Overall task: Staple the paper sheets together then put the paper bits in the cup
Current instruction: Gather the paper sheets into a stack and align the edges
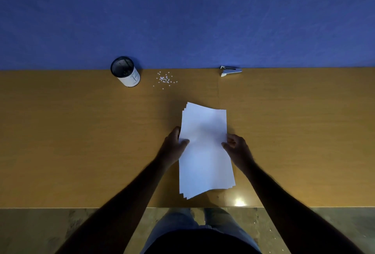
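Your left hand and right hand pinched the paper sheets by their side edges; cup, paper bits and stapler sat beyond.

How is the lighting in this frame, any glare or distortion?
Head view: dim overall, forearms nearly black; a glare spot on the table near its front edge; the paper sheets look bluish-white; the far table edge bows slightly from the wide lens; paper bits stay distinguishable.
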Demonstrator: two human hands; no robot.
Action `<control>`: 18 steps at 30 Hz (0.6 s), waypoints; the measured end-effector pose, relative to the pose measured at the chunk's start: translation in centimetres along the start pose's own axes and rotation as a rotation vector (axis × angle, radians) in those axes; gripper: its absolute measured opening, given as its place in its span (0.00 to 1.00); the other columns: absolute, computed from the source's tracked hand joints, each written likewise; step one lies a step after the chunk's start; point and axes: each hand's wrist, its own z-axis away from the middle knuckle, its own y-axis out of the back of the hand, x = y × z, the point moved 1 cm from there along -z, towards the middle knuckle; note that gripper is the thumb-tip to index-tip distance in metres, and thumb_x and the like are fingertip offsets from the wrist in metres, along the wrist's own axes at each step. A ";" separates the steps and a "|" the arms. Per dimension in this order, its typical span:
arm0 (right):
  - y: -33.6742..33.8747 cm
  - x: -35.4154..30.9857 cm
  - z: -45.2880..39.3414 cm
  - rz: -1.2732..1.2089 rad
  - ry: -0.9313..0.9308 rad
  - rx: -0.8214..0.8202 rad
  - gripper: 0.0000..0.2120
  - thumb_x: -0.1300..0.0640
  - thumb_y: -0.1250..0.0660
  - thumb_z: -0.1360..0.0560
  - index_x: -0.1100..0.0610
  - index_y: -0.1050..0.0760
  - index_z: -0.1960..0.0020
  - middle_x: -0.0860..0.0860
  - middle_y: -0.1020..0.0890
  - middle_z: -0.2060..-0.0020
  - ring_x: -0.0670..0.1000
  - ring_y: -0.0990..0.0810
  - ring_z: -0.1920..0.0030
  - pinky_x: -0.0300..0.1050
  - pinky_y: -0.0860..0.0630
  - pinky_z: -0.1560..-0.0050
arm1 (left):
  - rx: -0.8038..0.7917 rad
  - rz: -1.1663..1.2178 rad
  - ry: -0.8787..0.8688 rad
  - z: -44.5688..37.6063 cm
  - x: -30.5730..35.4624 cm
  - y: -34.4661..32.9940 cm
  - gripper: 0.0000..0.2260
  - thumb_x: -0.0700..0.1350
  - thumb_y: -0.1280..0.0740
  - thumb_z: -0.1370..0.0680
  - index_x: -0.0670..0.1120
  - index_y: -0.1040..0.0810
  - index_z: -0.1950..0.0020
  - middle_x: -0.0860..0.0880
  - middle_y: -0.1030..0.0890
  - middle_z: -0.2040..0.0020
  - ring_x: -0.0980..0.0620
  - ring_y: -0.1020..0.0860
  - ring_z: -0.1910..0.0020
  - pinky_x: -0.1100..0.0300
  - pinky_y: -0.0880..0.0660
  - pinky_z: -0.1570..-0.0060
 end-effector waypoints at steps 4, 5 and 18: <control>0.4 0.4 -0.1 -0.238 -0.074 0.035 0.21 0.47 0.22 0.27 0.56 0.22 0.40 0.48 0.14 0.50 0.51 0.14 0.48 0.42 0.20 0.56 | -0.077 0.079 -0.042 0.2 0.3 0.6 0.22 0.46 0.30 0.17 0.51 0.29 0.23 0.52 0.19 0.31 0.52 0.19 0.33 0.53 0.19 0.33; 0.7 0.2 0.1 -0.290 -0.083 0.037 0.22 0.44 0.22 0.28 0.54 0.22 0.40 0.47 0.14 0.49 0.51 0.14 0.49 0.45 0.18 0.55 | -0.096 0.099 -0.055 0.3 0.5 0.8 0.22 0.46 0.30 0.16 0.52 0.29 0.23 0.53 0.19 0.31 0.54 0.19 0.33 0.56 0.20 0.34; 5.1 -9.9 2.5 -0.536 0.159 -0.023 0.12 0.56 0.22 0.26 0.53 0.16 0.43 0.50 0.12 0.47 0.52 0.13 0.47 0.60 0.16 0.44 | 0.021 0.259 -0.174 1.9 5.1 4.8 0.21 0.42 0.26 0.18 0.50 0.24 0.26 0.56 0.15 0.37 0.61 0.17 0.39 0.60 0.19 0.37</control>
